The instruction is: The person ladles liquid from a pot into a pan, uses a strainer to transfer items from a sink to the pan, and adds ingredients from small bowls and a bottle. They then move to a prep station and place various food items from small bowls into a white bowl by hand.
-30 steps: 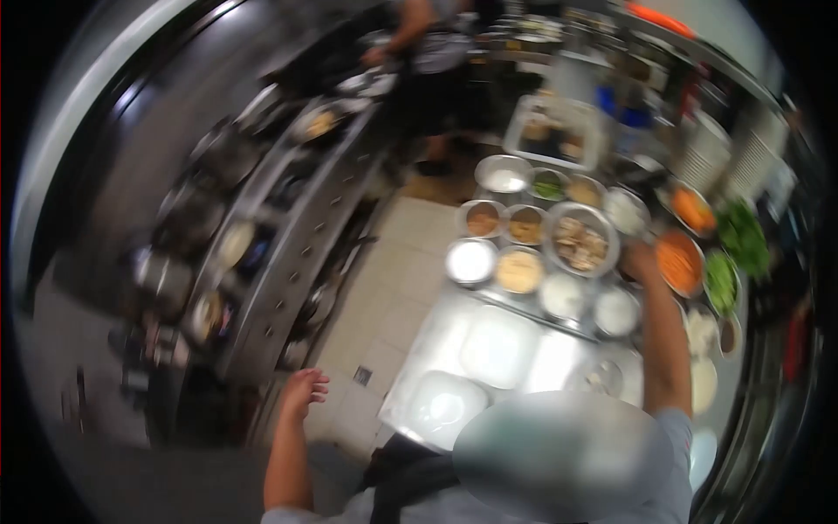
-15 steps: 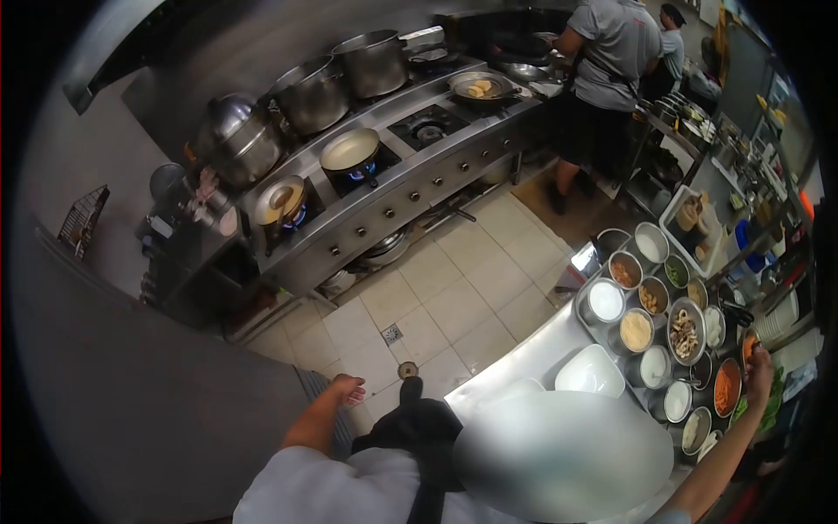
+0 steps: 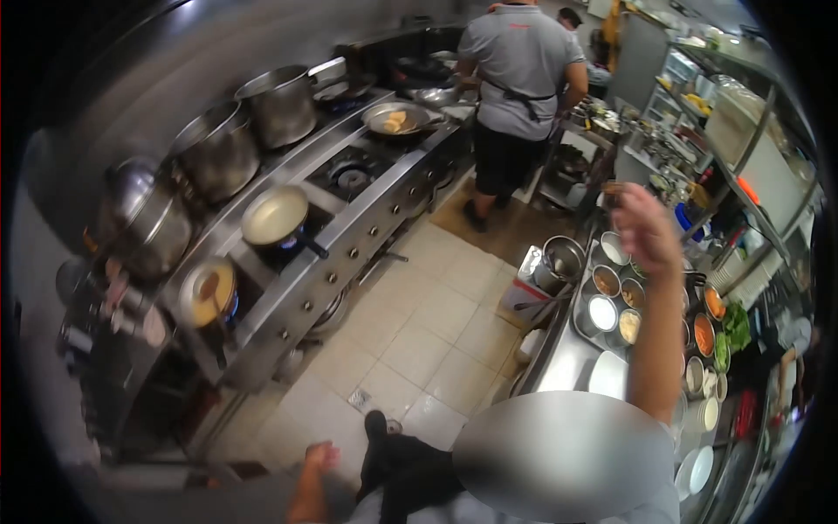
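My right hand [image 3: 646,229] is raised above the far end of the ingredient pans, fingers bent together. A small brownish piece [image 3: 614,188] shows at its fingertips, too blurred to name. Below the forearm stand round metal pans, among them one of white powder [image 3: 601,313], one of pale yellow shreds [image 3: 629,326] and one of orange shreds [image 3: 704,335]. My left hand [image 3: 323,455] hangs low over the floor at my side, loosely curled, with nothing seen in it. A white dish [image 3: 608,375] lies on the counter, partly behind my right arm.
On the stove to the left, a frying pan with yellow liquid and a ladle [image 3: 209,288] and a cream-coloured pan [image 3: 275,215] sit over flames. Large pots [image 3: 278,109] line the back. A co-worker [image 3: 521,79] stands ahead. A blurred oval hides the bottom middle.
My right hand has left the pans at the right edge and swung up and forward. My left hand has dropped lower. The view has turned right, and the co-worker appears nearer the middle.
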`<action>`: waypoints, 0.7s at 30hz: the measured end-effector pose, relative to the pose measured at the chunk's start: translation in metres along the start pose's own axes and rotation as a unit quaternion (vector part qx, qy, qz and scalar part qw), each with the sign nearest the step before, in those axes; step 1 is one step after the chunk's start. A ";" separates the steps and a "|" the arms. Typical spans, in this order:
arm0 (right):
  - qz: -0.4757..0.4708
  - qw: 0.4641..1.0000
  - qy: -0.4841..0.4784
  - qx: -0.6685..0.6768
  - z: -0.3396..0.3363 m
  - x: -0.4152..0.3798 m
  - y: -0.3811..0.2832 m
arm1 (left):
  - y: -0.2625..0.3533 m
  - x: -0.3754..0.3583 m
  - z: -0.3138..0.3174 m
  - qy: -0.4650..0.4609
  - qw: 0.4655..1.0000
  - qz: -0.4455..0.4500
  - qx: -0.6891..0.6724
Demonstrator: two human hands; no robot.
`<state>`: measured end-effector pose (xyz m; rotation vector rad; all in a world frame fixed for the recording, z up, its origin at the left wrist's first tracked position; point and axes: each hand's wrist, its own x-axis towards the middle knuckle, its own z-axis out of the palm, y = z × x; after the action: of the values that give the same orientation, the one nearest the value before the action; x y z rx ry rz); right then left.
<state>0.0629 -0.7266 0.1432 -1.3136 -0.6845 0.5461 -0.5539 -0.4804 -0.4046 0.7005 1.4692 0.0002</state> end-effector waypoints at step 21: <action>0.163 0.858 -0.443 -0.204 0.706 0.194 0.332 | -0.029 0.021 -0.151 0.089 0.995 -0.046 -0.028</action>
<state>-0.3085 -0.0482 -0.0759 -1.5650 -1.3997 1.3867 -0.6985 -0.4300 -0.4272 0.5990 1.6657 0.0327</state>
